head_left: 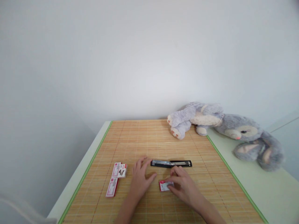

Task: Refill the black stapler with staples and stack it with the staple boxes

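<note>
A black stapler (171, 165) lies unfolded nearly flat on the bamboo mat, its metal inside facing up. My left hand (140, 178) rests by the stapler's left end with thumb and fingers apart, holding nothing. Just below the stapler, a small red and white box (164, 186) lies on the mat. My right hand (181, 183) has its thumb and index finger pinched over the right side of that box, covering part of it.
To the left, two long white and pink boxes (111, 187) lie beside a smaller white box (122, 171) with a dark picture. A grey plush rabbit (205, 119) sprawls across the mat's (140, 140) back right corner onto the pale table (252, 180). A wall stands behind.
</note>
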Demonstrator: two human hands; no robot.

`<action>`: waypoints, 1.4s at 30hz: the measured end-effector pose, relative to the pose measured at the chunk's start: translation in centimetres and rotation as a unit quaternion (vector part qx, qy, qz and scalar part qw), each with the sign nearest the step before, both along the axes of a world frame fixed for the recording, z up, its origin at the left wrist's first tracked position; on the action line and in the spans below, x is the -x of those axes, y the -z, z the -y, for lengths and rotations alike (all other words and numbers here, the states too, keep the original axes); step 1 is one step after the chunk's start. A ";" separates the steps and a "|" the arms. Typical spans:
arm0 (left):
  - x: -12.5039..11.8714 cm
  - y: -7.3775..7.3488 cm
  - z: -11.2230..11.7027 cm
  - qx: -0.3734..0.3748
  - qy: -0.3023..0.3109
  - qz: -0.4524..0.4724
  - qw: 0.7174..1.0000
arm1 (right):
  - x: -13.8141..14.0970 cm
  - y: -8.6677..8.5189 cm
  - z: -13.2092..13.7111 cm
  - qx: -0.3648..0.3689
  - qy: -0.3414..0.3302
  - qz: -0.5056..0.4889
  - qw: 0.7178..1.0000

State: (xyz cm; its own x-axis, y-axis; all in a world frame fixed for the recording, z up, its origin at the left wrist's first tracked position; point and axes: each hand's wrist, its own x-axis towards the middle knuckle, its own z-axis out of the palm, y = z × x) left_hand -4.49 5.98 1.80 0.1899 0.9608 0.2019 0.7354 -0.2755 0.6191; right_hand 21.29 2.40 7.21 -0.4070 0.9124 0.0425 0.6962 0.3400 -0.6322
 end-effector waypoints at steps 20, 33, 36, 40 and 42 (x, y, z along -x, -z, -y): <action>-1.3 -0.8 -0.9 0.055 0.062 -0.016 0.996 | 0.1 0.5 -4.5 -0.094 0.018 -0.024 0.995; -1.2 -1.1 -0.9 0.062 0.056 -0.016 0.996 | -1.3 -0.4 -4.7 -0.082 0.011 0.034 0.996; -1.2 -1.1 -0.8 0.061 0.055 -0.014 0.997 | -2.1 -0.9 -4.6 -0.076 -0.002 0.052 0.996; -1.2 -1.1 -0.9 0.060 0.055 -0.016 0.997 | -1.4 -1.1 -4.3 -0.072 -0.016 0.067 0.995; -1.2 -1.0 -0.9 0.060 0.055 -0.017 0.997 | -0.6 -1.2 -4.2 -0.072 -0.021 0.075 0.994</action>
State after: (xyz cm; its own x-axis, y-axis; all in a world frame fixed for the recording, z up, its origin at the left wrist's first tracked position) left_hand -3.28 6.87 2.83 0.3002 0.9507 0.0778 0.7263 -0.2806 0.6275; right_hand 21.84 6.58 8.42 -0.4569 0.8831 0.1067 0.7623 0.4505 -0.4646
